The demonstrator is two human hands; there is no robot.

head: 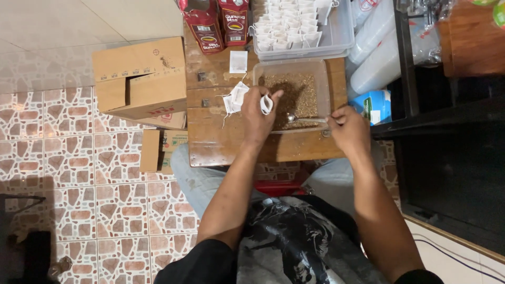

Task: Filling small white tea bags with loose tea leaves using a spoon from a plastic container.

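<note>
My left hand (259, 114) holds a small white paper bag (266, 103) open-mouthed at the near left edge of a clear plastic tub (326, 79) filled with brown loose granules (297, 89). My right hand (347, 129) grips the handle of a metal spoon (302, 119), whose bowl lies over the granules beside the bag. A few empty white bags (234, 100) lie on the small wooden table (221, 142) just left of my left hand. One more flat bag (238, 61) lies farther back.
A clear tray (342, 31) with several upright filled white bags stands behind the tub. Two dark red packets (218, 23) stand at the back left. Cardboard boxes (139, 79) sit on the tiled floor to the left. Stacked plastic cups (376, 58) and a blue carton (376, 105) lie to the right.
</note>
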